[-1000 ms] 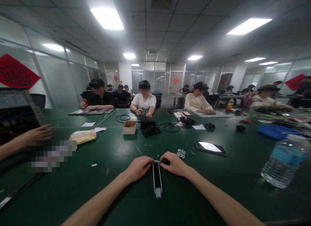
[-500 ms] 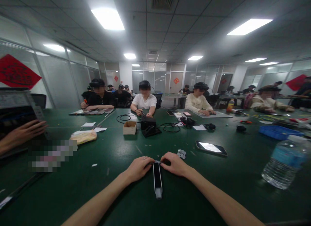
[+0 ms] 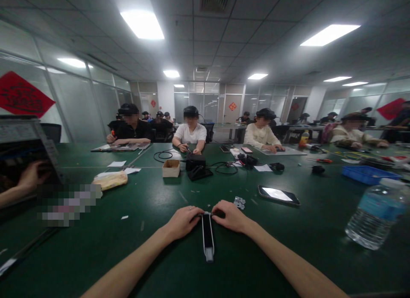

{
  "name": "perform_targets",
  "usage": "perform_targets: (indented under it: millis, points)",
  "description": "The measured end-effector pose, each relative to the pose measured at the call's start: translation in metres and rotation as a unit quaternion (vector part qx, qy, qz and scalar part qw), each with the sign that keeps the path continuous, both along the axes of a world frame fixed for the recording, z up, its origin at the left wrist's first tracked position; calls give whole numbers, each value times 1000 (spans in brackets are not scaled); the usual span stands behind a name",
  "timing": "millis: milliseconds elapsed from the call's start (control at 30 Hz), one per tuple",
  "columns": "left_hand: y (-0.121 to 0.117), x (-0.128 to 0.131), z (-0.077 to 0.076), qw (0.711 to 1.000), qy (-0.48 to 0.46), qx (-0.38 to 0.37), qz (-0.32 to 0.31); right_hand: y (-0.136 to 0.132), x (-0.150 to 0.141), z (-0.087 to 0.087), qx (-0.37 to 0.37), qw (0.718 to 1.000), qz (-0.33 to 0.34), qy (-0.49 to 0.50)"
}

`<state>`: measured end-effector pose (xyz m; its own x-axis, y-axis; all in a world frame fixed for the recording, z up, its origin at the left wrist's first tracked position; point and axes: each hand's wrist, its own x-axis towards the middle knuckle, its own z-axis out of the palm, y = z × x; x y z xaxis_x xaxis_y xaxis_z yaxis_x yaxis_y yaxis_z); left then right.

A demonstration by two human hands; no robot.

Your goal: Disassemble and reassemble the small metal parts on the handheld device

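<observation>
A slim pen-shaped device [image 3: 207, 234] lies on the green table in front of me. It has a long black screen, a pale frame and a grey tip pointing towards me. My left hand [image 3: 185, 220] has its fingers curled and closed at the left of the device's far end. From the other side, my right hand [image 3: 231, 216] pinches at the same end, its fingertips partly hidden. Just beyond my right hand lie several small metal pieces [image 3: 239, 202]. A tiny light bit [image 3: 209, 205] rests past the device's far end.
A phone [image 3: 278, 195] with a lit screen and a water bottle [image 3: 374, 214] stand to the right, near a blue tray [image 3: 368, 175]. Ahead are a small box [image 3: 171, 169] and black equipment [image 3: 196, 164]. On the left, a co-worker's hand [image 3: 32, 176] reaches into an open metal case [image 3: 19, 129].
My hands and the pen-shaped device stay in place. At the left, the co-worker's hand has moved from the edge of the metal case to inside it.
</observation>
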<state>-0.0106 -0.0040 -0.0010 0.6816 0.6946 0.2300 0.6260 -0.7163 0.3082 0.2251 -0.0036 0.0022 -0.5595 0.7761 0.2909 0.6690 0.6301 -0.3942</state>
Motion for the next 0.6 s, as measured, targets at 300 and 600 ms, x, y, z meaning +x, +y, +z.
perform_targets:
  millis: [300, 600]
  points:
    - [0, -1, 1, 1000, 1, 3, -3, 1, 1, -2, -9, 1000, 4, 8]
    - [0, 1, 0, 1000, 2, 4, 4, 5, 0, -9, 23, 1000, 6, 14]
